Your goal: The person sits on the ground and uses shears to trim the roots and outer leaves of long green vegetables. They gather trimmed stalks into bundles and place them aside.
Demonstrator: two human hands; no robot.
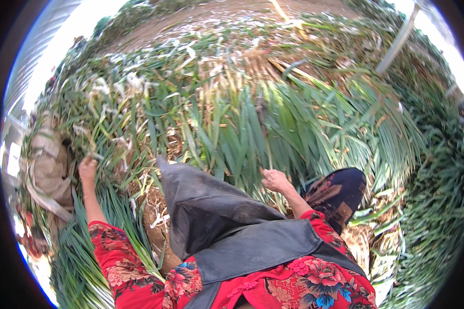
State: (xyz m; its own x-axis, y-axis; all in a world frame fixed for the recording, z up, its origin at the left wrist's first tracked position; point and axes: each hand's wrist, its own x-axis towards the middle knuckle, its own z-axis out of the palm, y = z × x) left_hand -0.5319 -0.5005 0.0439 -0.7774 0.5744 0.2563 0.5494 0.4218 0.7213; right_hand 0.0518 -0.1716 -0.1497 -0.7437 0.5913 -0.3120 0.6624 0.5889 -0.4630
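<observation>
My left hand (88, 168) is stretched out to the left with its fingers curled, over a litter of stripped leaves. A pale leaf scrap (97, 156) shows at its fingertips, but blur hides whether it is gripped. In front of my right knee, my right hand (275, 180) is closed around a thin pale green-onion stalk (270, 156). Beyond that hand lies a broad layer of long green onions (290, 116), leaves towards me and paler stems away. Below my left forearm rests a pile of green onions (89, 239) with white stems near the bottom edge.
A dark apron (224, 216) spreads over my lap. To the left stands a brown cloth-like bundle (50, 166). More green onions (429, 228) are heaped along the right side. Leaf trimmings (139, 83) cover the ground ahead, and a slanted pole (399, 40) rises at the upper right.
</observation>
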